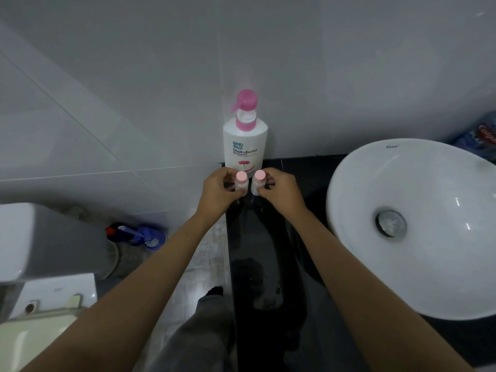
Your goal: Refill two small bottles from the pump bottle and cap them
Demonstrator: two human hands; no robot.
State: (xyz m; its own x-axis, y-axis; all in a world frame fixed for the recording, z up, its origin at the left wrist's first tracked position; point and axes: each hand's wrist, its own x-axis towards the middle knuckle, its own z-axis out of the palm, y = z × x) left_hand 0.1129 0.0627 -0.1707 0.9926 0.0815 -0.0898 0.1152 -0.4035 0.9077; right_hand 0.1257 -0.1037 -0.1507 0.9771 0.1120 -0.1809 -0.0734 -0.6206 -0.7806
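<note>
A white pump bottle (244, 146) with a pink pump head stands upright against the tiled wall at the back of the black counter (268, 264). Just in front of it stand two small clear bottles, each with a pink cap on. My left hand (218, 193) is closed around the left small bottle (240, 182). My right hand (281, 193) is closed around the right small bottle (257, 182). The two bottles are side by side, a small gap between them. My fingers hide their lower parts.
A white round basin (402, 277) with a metal drain fills the right of the counter. A toothpaste pack (483, 135) lies behind it. Left of the counter, lower down, are a toilet tank (40, 237) and a blue toilet brush (145, 236) on the floor.
</note>
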